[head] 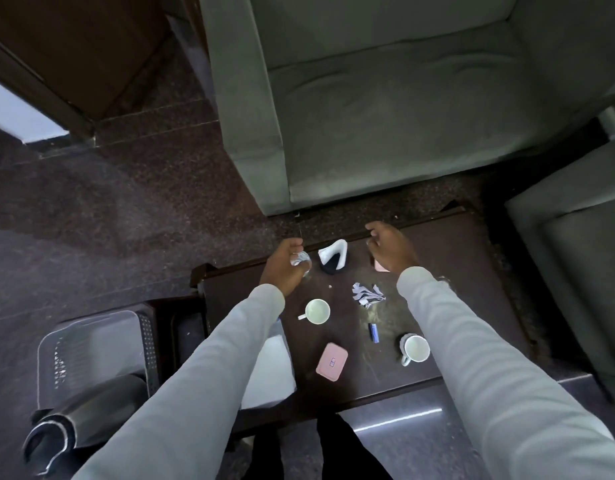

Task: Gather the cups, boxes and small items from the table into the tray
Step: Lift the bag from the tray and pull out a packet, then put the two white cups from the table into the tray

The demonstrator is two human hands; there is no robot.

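Left hand [282, 268] curled closed, right hand [391, 249] loosely cupped, both arms outstretched

Your sleeves [209, 368] are pale grey, over a dark brown table [465, 271]. You've got two white cups [317, 311] [416, 348], a pink box [331, 362], a blue battery [373, 332], and grey-and-white striped scraps [366, 294]. There's a white-and-black folded cloth [333, 257], a grey-green sofa [385, 105], speckled maroon floor [108, 209], and a grey perforated basket [91, 344].

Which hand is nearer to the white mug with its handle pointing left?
Left. The left hand, holding a clear glass, is just beyond the white mug; the right hand is farther off, beyond and right.
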